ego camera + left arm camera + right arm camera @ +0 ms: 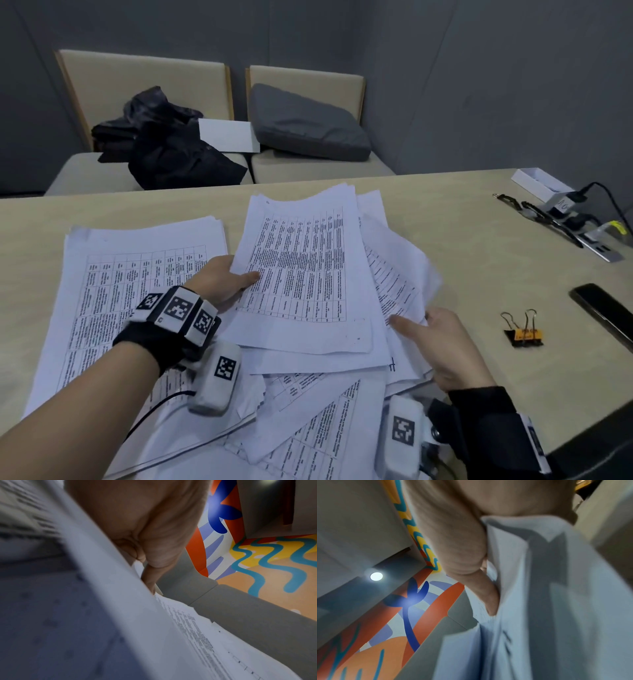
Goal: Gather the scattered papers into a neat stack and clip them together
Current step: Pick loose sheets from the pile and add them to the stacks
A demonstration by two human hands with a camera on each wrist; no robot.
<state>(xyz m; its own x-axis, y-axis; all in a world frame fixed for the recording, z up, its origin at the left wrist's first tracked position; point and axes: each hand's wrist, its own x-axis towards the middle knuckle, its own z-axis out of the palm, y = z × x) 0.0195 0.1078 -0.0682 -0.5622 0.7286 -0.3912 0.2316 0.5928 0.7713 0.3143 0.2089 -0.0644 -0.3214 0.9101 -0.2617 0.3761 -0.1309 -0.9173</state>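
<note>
Printed white papers lie scattered over the table. A bundle of sheets [301,270] is raised in the middle. My left hand [222,277] grips its left edge, thumb on top and fingers underneath. My right hand [442,342] holds the bundle's lower right edge, thumb on top. The left wrist view shows my thumb [152,555] pressed on the sheets [120,615]. In the right wrist view my thumb [471,574] pinches several fanned sheets [539,601]. A flatter pile [113,294] lies at the left, and more loose sheets [308,428] lie near me. Two binder clips [524,334], black and orange, rest on the table right of my right hand.
A dark phone [606,313] lies at the table's right edge. A white box [537,183], cables and a power adapter [575,219] sit at the far right. Behind the table [102,212] stands a bench with black clothing [164,144], a white box [227,135] and a grey cushion [308,125].
</note>
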